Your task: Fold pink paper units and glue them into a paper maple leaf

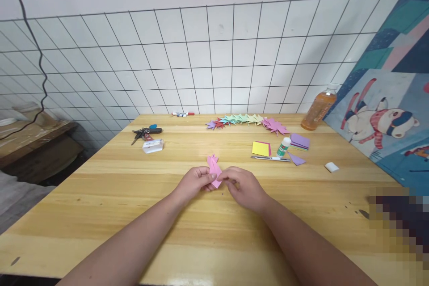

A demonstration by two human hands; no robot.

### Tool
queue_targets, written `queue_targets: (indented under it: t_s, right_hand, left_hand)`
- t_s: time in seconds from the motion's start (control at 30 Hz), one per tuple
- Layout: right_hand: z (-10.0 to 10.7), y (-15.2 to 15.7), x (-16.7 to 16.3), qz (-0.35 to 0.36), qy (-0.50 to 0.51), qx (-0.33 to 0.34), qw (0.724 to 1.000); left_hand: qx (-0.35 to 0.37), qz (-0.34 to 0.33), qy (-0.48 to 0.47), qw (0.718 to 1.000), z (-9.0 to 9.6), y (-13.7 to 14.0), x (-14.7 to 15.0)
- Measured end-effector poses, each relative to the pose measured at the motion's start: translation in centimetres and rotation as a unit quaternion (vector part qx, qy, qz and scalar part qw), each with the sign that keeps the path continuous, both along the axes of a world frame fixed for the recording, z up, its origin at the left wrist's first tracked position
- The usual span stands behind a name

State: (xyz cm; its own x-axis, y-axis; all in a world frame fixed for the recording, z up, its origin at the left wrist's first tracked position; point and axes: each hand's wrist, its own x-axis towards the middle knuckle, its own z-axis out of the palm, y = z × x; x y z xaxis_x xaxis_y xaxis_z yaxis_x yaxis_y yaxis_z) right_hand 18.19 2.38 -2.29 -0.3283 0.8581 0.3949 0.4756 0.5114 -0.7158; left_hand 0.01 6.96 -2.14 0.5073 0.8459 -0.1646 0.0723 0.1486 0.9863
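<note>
Head view: the left hand (193, 182) and the right hand (244, 187) meet at the middle of the wooden worktop (110, 205), both pinched on a pink folded paper piece (213, 168). The left hand grips the piece's lower left edge with thumb and fingertips; the right hand grips its lower right edge, fingers curled inward. The piece sits between the two hands, its pointed upper end projecting away from the person; whether its underside touches the worktop cannot be determined. Further back, a curved row of folded paper pieces (246, 121) in purple, red, green, yellow and pink lies on the worktop. To the right of centre lie a stack of yellow and pink square sheets (261, 148), a glue stick (283, 146) lying tilted, and a pen (271, 158) just in front of both. A stack of purple sheets (299, 140) lies beside the glue stick, with a single purple triangle (296, 159) in front of it. A bottle of orange liquid (318, 107) stands at the rear right corner, near a wall poster (385, 111). A bunch of keys (146, 132) and a small clear box (152, 145) lie at rear left; a marker (182, 114) lies against the tiled wall (208, 62). A small white object (331, 167) lies well apart at the right.
</note>
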Motion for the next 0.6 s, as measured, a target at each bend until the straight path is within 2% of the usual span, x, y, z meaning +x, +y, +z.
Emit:
queue_targets:
  t_s: [0.1, 0.3, 0.4, 0.6]
  right_hand:
    - [-0.11, 0.18, -0.06, -0.013, -0.025, 0.016, 0.999]
    - [0.14, 0.29, -0.17, -0.056, -0.005, 0.017, 0.998]
    - [0.15, 0.29, -0.25, -0.07, 0.037, -0.01, 0.997]
    - [-0.42, 0.59, -0.7, -0.111, 0.134, -0.092, 0.981]
  left_hand:
    - [0.001, -0.024, -0.011, 1.0, -0.19, 0.04, -0.16]
    - [0.008, -0.045, 0.001, 0.999, -0.67, 0.29, -0.39]
    - [0.013, -0.052, 0.01, 0.999, -0.81, 0.39, -0.38]
    - [0.088, -0.038, 0.058, 0.994, -0.76, -0.17, 0.18]
